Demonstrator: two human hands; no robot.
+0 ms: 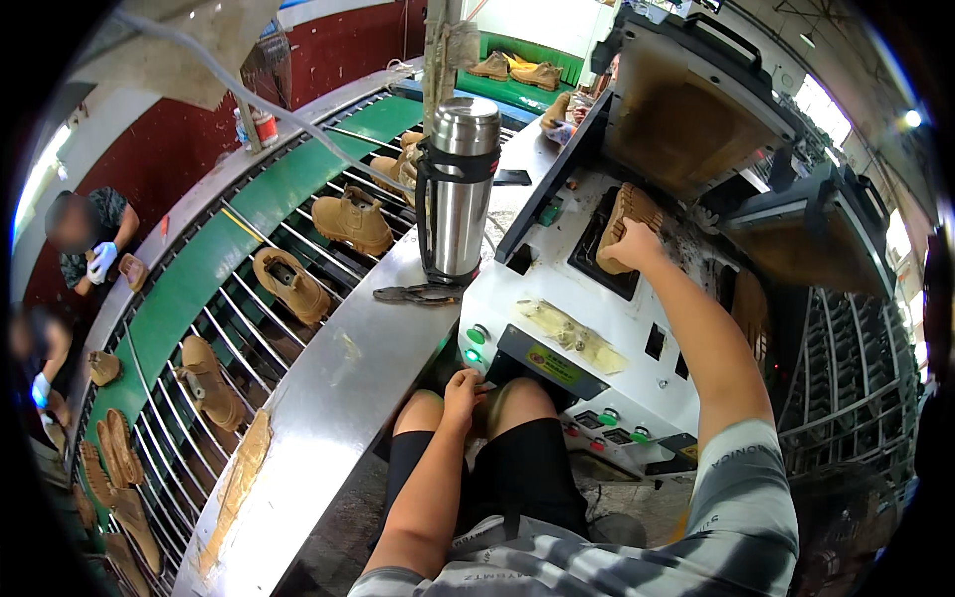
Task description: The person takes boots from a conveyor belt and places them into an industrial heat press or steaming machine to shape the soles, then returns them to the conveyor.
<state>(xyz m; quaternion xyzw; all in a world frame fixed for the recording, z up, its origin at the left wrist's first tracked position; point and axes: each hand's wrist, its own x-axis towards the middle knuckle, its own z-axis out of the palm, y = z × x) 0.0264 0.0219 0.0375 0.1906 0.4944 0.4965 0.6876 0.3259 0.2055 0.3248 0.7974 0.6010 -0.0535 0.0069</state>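
Note:
My right arm reaches across the white machine (587, 308). At its end my right hand (634, 246) is closed on the near end of a tan shoe (637, 207), whose ridged sole faces up. The shoe is over a dark recessed bed (594, 261) in the machine top. Low at the machine's front, my left hand (464, 395) is above my knees with its fingers curled together. A small pale bit shows at its fingertips, too small to name. Close by are a lit green button (472, 355) and another green button (477, 333).
A raised dark lid (686, 119) and a second one (811, 234) stand over the machine; another tan shoe (751, 313) lies at right. A steel flask (463, 189) stands on the metal ledge (343, 383). Tan boots (350, 221) line the roller conveyor (239, 298). Two gloved co-workers sit beyond.

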